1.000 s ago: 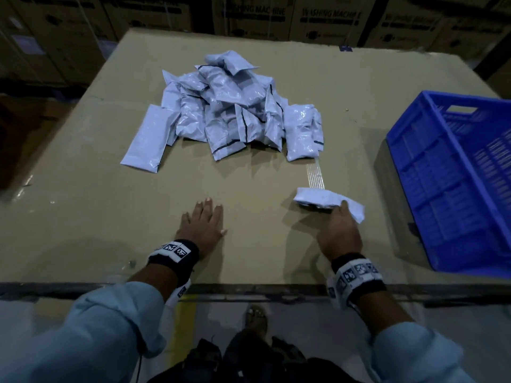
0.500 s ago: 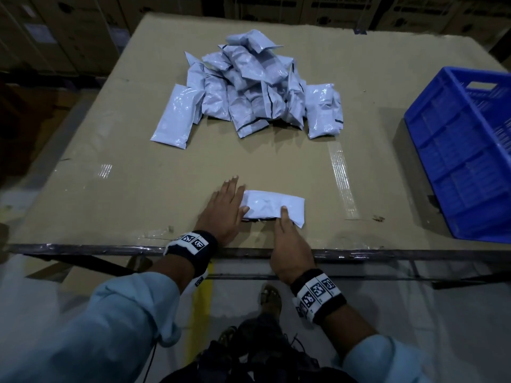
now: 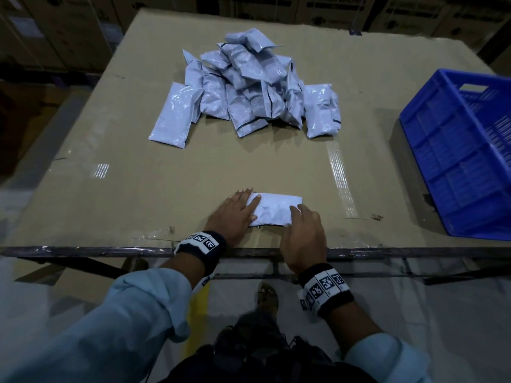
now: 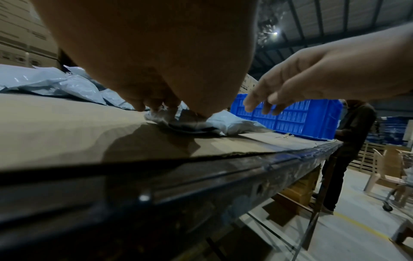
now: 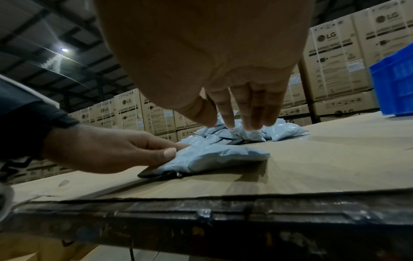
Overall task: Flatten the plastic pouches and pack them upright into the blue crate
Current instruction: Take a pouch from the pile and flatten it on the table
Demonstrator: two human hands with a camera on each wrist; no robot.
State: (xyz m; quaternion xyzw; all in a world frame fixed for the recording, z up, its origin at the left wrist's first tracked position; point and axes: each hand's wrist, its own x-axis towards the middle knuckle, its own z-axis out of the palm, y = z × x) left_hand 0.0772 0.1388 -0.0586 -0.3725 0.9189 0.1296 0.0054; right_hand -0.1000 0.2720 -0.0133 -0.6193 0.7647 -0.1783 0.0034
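Note:
A pale blue-grey plastic pouch (image 3: 273, 208) lies flat near the table's front edge. My left hand (image 3: 246, 200) presses its left end with straight fingers, the thumb along the near edge (image 5: 170, 152). My right hand (image 3: 300, 217) hovers over the pouch's right near corner; in the left wrist view its fingers (image 4: 263, 104) hang relaxed above the pouch (image 4: 225, 123) without touching it. A pile of several similar pouches (image 3: 249, 87) sits at the middle back of the table. The blue crate (image 3: 456, 161) stands at the right edge, and none of its floor shows.
The table is covered in brown cardboard with a dark metal front rail (image 3: 110, 251). A shiny tape strip (image 3: 340, 183) lies between the pouch and the crate. Stacked cartons (image 5: 335, 53) stand behind. Another person (image 4: 348, 141) stands beyond the table's right end.
The right hand carried the pouch from mid-right to the front centre and lifted off it. The left hand slid right onto the pouch's left end.

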